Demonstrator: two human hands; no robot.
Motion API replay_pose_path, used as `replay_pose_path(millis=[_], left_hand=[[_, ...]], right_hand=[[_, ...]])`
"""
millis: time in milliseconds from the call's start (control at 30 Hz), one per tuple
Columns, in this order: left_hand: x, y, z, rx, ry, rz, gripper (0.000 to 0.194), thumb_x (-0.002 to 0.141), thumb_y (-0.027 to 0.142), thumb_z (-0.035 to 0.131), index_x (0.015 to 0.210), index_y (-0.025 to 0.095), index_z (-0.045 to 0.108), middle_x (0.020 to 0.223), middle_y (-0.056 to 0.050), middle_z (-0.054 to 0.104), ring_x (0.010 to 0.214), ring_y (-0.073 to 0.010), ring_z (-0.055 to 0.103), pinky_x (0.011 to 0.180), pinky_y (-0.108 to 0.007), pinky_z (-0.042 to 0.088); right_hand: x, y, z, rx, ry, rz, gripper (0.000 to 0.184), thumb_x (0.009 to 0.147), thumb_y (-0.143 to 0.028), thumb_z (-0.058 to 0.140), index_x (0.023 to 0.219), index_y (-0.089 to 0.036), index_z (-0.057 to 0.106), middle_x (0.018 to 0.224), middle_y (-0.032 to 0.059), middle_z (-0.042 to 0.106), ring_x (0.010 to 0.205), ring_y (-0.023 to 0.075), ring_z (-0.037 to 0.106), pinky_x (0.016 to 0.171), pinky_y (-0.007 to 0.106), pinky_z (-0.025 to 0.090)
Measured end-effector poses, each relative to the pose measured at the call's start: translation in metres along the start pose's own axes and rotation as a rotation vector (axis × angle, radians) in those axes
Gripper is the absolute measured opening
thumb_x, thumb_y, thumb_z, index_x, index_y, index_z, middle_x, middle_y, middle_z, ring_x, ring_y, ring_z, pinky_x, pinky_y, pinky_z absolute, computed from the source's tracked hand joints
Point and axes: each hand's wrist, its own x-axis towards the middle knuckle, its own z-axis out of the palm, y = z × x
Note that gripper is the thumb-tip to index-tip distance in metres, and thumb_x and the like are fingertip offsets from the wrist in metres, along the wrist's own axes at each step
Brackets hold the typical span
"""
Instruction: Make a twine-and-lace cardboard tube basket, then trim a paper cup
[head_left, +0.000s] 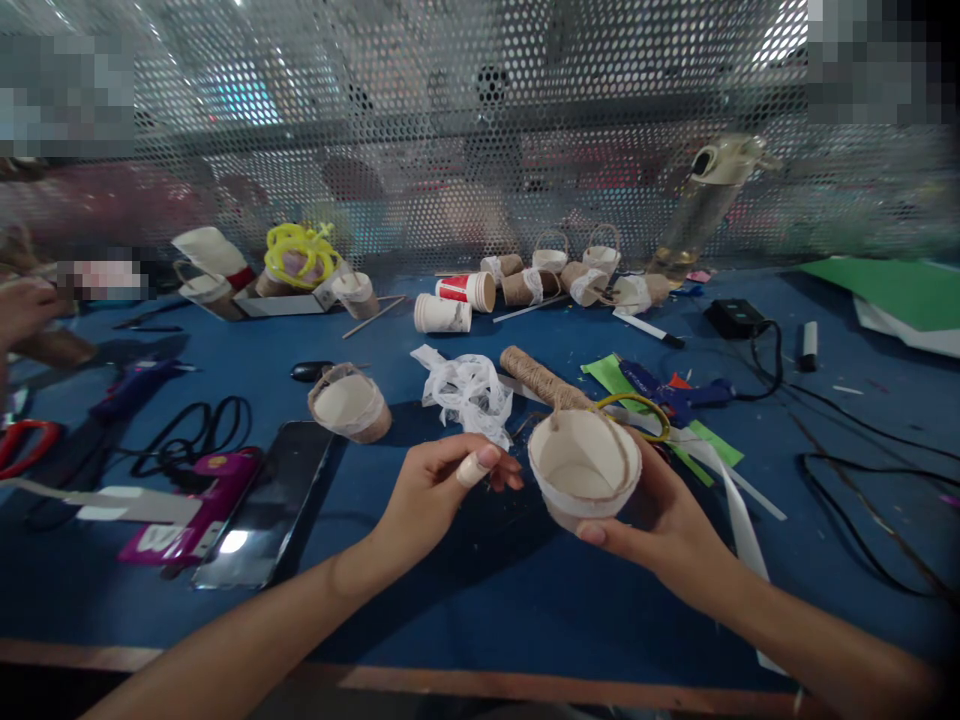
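Note:
My right hand (660, 520) cups a small paper cup basket (585, 465) from below; the cup is white inside, with a lace band round its rim and a thin twine handle over it. My left hand (442, 485) is just left of the cup, its fingers pinched together, one fingertip wrapped in a plaster. What the pinch holds is too small to see. Behind the hands lie a bunch of white lace ribbon (469, 390) and a roll of jute twine (540, 378).
On the blue table (480, 590) are another wrapped cup (350, 403), a phone (266, 500), a blue glue gun (675, 392) with cables, green paper (892, 285), several finished cup baskets (555, 270) and a bottle (705, 200) by the mesh screen. Another person's hand (22, 310) is at far left.

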Motion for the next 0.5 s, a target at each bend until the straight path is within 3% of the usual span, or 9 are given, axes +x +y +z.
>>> replay_pose_path(millis=[67,200,333,500], left_hand=[[0.0003,-0.0022,-0.0021,0.035,0.026,0.006,0.029,0.101,0.037,0.055,0.100,0.018,0.078,0.093,-0.005,0.077,0.085,-0.0142,0.067,0.083,-0.024,0.052],[-0.0003,-0.0065,-0.0024,-0.097,-0.055,-0.050,0.036,0.102,0.031,0.053,0.137,0.029,0.060,0.135,-0.004,0.065,0.123,-0.0209,0.058,0.105,-0.030,0.046],[-0.0018,-0.0066,-0.0016,-0.180,-0.170,-0.097,0.040,0.101,0.027,0.054,0.141,0.031,0.057,0.150,-0.003,0.054,0.139,-0.0272,0.046,0.108,-0.034,0.045],[-0.0034,-0.0053,-0.0025,-0.151,-0.184,-0.119,0.038,0.103,0.027,0.051,0.140,0.030,0.058,0.153,-0.003,0.050,0.140,-0.0284,0.046,0.109,-0.036,0.045]], right_hand=[[0.0005,-0.0002,-0.0009,0.028,-0.015,0.003,0.056,0.078,-0.034,0.083,0.127,-0.034,0.056,0.126,0.0023,0.067,0.108,0.0223,0.067,0.092,0.032,0.057],[0.0000,0.0004,-0.0023,0.038,-0.038,0.016,0.057,0.079,-0.034,0.083,0.129,-0.035,0.056,0.125,0.0016,0.068,0.107,0.0210,0.067,0.091,0.030,0.057],[-0.0005,0.0000,-0.0027,0.057,-0.053,0.024,0.056,0.079,-0.033,0.083,0.128,-0.036,0.057,0.122,0.0008,0.069,0.104,0.0192,0.067,0.089,0.027,0.056],[0.0007,-0.0039,-0.0016,0.065,-0.070,0.033,0.056,0.079,-0.036,0.082,0.129,-0.031,0.057,0.120,0.0036,0.069,0.106,0.0210,0.067,0.090,0.027,0.055]])
